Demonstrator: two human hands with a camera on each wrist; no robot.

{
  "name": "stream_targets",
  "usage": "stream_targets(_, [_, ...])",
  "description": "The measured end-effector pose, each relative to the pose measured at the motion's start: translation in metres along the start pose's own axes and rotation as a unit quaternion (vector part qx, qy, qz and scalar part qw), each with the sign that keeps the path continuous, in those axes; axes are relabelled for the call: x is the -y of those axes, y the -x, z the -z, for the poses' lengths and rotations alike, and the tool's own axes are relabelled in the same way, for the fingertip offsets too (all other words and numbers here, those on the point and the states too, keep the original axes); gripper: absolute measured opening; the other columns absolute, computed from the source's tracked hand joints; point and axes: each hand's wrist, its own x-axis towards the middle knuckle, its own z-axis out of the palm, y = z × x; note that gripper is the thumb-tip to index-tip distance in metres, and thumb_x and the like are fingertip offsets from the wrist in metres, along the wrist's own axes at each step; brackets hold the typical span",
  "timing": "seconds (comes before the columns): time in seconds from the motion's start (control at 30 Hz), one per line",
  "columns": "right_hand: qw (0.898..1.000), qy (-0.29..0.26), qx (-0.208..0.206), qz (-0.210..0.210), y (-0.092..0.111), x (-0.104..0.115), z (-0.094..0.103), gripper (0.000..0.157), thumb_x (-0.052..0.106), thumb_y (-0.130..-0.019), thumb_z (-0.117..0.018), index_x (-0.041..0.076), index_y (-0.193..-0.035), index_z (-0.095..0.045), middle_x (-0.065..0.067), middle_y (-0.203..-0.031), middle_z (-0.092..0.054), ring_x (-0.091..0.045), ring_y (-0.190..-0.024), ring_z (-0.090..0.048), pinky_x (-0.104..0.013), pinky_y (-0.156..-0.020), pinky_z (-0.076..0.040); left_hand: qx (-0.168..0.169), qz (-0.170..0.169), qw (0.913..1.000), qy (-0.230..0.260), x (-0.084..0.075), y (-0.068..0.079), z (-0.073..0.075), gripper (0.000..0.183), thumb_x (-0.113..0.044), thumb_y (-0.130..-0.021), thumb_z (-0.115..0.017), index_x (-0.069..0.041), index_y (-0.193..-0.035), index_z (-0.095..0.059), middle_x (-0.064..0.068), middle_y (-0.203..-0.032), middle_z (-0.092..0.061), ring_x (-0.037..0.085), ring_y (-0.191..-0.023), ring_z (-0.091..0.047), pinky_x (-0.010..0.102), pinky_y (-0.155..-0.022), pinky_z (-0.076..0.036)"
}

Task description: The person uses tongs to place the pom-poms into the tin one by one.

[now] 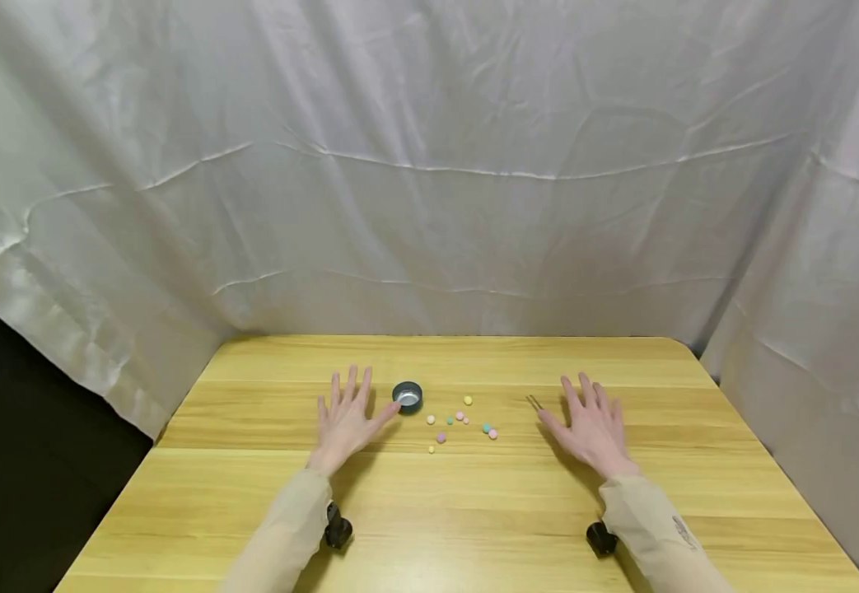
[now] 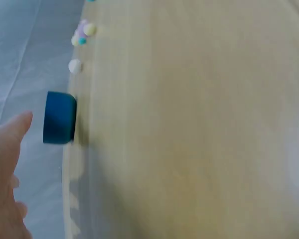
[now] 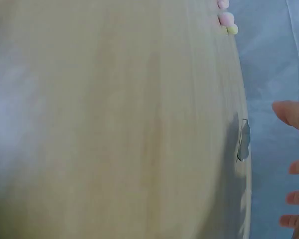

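Note:
My left hand (image 1: 343,424) is spread with straight fingers above the table, holding nothing. Its thumb tip reaches the near-left rim of a small dark round dish (image 1: 408,399) in the head view; the left wrist view shows a gap between thumb and dish (image 2: 60,118). Spread and holding nothing as well, my right hand (image 1: 588,428) hovers on the other side. Beside its thumb lies a thin metal two-pronged tool, apparently tweezers (image 1: 534,402), partly hidden by the hand. Between the hands lie several small pastel balls, including a yellow one (image 1: 468,400) and a purple one (image 1: 441,437).
The light wooden table (image 1: 473,519) has its far edge against a grey-white curtain (image 1: 473,231), which also hangs along both sides. Teal (image 1: 486,428) and pink (image 1: 492,434) balls touch each other right of the group. A black camera (image 1: 337,529) sits on each wrist.

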Motion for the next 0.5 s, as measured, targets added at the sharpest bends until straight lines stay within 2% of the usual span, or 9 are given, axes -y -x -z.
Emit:
stream_targets(0.07, [1.0, -0.009, -0.005, 0.005, -0.002, 0.001, -0.001, 0.084, 0.061, -0.098, -0.05, 0.003, -0.156, -0.032, -0.033, -0.158, -0.027, -0.057, -0.142, -0.028, -0.075, -0.113, -0.022, 0.009, -0.008, 0.9996, 0.027, -0.003, -0.004, -0.003, 0.095, -0.067, -0.093, -0.054, -0.02, -0.164, -0.01, 0.009, -0.171, -0.002, 0.04, -0.157, 0.007, 0.072, -0.121, -0.002])
stream_targets(0.23, [1.0, -0.028, -0.006, 0.008, -0.006, 0.005, -0.003, 0.079, 0.055, -0.096, -0.06, -0.001, -0.149, -0.041, -0.036, -0.142, -0.042, -0.057, -0.127, -0.042, -0.071, -0.098, -0.039, 0.018, -0.043, 0.9937, 0.102, -0.008, -0.015, -0.011, 0.099, -0.057, -0.09, -0.067, -0.011, -0.162, -0.017, 0.017, -0.169, -0.015, 0.044, -0.157, -0.007, 0.068, -0.123, -0.009])
stream_targets(0.37, [0.999, -0.041, -0.001, 0.006, -0.01, 0.007, -0.005, 0.072, 0.051, -0.094, -0.065, -0.004, -0.139, -0.051, -0.033, -0.131, -0.05, -0.051, -0.116, -0.048, -0.062, -0.088, -0.044, 0.027, -0.057, 0.9818, 0.179, -0.011, -0.019, -0.016, 0.097, -0.043, -0.086, -0.078, -0.008, -0.16, -0.025, 0.021, -0.165, -0.026, 0.043, -0.155, -0.018, 0.066, -0.122, -0.019])
stream_targets(0.5, [0.998, -0.059, 0.003, 0.004, -0.013, 0.009, -0.007, 0.06, 0.047, -0.093, -0.068, -0.004, -0.124, -0.06, -0.028, -0.119, -0.056, -0.046, -0.109, -0.051, -0.057, -0.084, -0.045, 0.02, -0.061, 0.9737, 0.219, -0.012, -0.022, -0.023, 0.094, -0.032, -0.084, -0.083, -0.003, -0.156, -0.032, 0.023, -0.159, -0.038, 0.044, -0.147, -0.036, 0.063, -0.119, -0.031])
